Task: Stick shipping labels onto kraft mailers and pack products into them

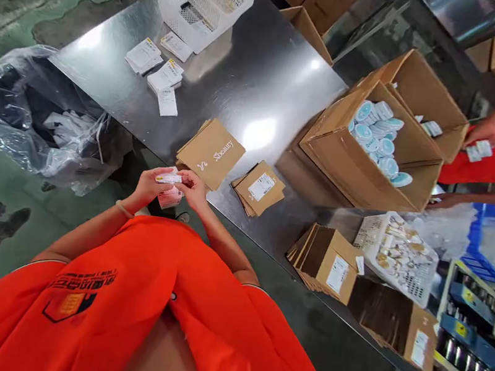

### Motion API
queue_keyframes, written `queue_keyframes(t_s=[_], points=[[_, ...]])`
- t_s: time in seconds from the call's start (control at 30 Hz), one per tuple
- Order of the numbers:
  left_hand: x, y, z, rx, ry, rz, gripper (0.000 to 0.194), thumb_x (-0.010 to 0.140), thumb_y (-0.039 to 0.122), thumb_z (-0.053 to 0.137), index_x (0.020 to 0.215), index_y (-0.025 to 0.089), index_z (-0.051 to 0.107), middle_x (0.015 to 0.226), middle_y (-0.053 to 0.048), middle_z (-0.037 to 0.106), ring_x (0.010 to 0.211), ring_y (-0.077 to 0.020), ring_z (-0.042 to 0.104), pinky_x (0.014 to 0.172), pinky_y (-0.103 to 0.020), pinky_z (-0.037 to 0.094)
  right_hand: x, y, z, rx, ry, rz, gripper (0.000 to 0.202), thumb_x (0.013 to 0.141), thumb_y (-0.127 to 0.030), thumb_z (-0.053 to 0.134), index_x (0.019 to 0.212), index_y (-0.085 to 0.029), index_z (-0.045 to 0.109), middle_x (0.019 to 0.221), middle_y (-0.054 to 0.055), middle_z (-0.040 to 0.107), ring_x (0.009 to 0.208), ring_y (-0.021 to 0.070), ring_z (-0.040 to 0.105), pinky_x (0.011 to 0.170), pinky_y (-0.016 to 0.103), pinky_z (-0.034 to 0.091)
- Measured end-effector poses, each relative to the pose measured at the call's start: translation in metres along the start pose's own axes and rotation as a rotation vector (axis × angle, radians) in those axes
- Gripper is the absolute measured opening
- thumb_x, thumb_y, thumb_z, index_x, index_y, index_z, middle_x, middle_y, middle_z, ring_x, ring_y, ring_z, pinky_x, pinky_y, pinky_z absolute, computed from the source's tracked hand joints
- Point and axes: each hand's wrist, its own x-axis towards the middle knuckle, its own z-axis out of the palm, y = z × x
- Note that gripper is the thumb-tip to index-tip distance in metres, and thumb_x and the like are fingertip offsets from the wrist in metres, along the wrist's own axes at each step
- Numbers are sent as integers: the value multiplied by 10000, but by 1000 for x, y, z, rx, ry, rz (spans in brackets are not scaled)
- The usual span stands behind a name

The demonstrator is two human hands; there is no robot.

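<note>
1. grip: your left hand (pixel 152 187) pinches the slip (pixel 168 178), thumb and fingers closed; your right hand (pixel 195 190) has its fingertips closed at the slip's other end.
2. position: the slip is before your body, off the bench (pixel 248 63), left of the plain cards (pixel 221 155). pinkish paper (pixel 170 198) shows just below it; its hold cannot be determined.
3. done: the small stack (pixel 275 199) and tall stack (pixel 344 251) show white stickers on their visible faces. judged finished there.
4. left: the slip is judged mid-handling. your plain cards show print but no sticker on top; judged outstanding. lower cards unverified.
5. edges: your plain cards and tall stack lie close to the near edge.
6. room: your widest gap is between the slip piles (pixel 142 56) and the box (pixel 340 162).
</note>
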Motion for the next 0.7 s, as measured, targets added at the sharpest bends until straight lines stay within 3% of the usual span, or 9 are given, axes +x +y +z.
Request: queue_keyframes(t_s=[0.1, 0.17, 0.23, 0.33, 0.4, 0.47, 0.57, 0.63, 0.7], points=[[-9, 1, -5, -129, -81, 6, 1412, 350, 334, 1123, 1639, 234, 556, 1221, -109, 847, 1144, -348, 810, 1005, -436, 652, 4, -8, 4, -23, 6, -31, 190, 786, -283, 802, 933, -234, 693, 736, -47, 588, 735, 165, 555, 719, 289, 461], [-17, -2, -10, -180, -114, -5, 1552, 325, 327, 1142, 1693, 299, 411, 1197, -95, 849, 1083, -331, 831, 976, -445, 663, 14, -14, 8, -45, 52, -77, 164, 833, -302, 809, 948, -242, 710, 715, -54, 515, 731, 167, 523, 716, 285, 458], [-24, -8, -14, -185, -100, -22, 1426, 325, 359, 1152, 1584, 284, 488, 1079, -69, 858, 957, -306, 842, 935, -447, 675, 31, -21, 13, -45, 109, -111, 147, 871, -302, 806, 981, -246, 726, 698, -63, 440, 714, 164, 486, 704, 275, 456], [-31, -11, -17, -140, -70, -69, 971, 347, 458, 1143, 1182, 193, 724, 925, -72, 851, 846, -306, 831, 897, -463, 688, 57, -31, 21, -73, 159, -113, 114, 925, -264, 762, 1036, -240, 745, 700, -61, 441, 718, 168, 510, 707, 271, 498], [-33, -8, -19, -120, -67, -102, 773, 392, 529, 1124, 978, 151, 790, 909, -111, 853, 858, -345, 832, 892, -504, 695, 66, -37, 23, -216, 166, -129, 119, 950, -225, 739, 1064, -234, 776, 769, -27, 569, 812, 191, 608, 795, 302, 568], [-35, -2, -23, -124, -35, -100, 703, 436, 565, 1108, 919, 128, 843, 939, -139, 863, 906, -383, 831, 894, -534, 693, 62, -41, 23, -427, 146, -218, 168, 972, -199, 736, 1114, -235, 820, 1009, 46, 737, 1036, 235, 702, 988, 377, 601], [-35, 8, -31, -119, 16, -40, 659, 462, 527, 1109, 934, 122, 890, 998, -148, 875, 1000, -393, 818, 928, -514, 679, 40, -39, 19, -638, -54, -425, 235, 991, -241, 792, 1215, -265, 859, 1390, 107, 774, 1389, 300, 676, 1222, 469, 516], [-33, 11, -36, -90, -37, -32, 617, 468, 483, 1107, 921, 121, 894, 983, -143, 873, 1009, -381, 813, 925, -487, 672, 24, -33, 18, -674, -241, -497, 261, 973, -290, 852, 1232, -277, 873, 1422, 110, 794, 1481, 334, 646, 1252, 506, 488], [-31, 11, -39, -37, -111, -55, 546, 476, 443, 1093, 868, 127, 882, 900, -119, 857, 941, -357, 813, 862, -452, 672, 13, -24, 20, -661, -337, -495, 230, 970, -297, 859, 1196, -263, 889, 1355, 118, 835, 1463, 356, 674, 1232, 523, 494]])
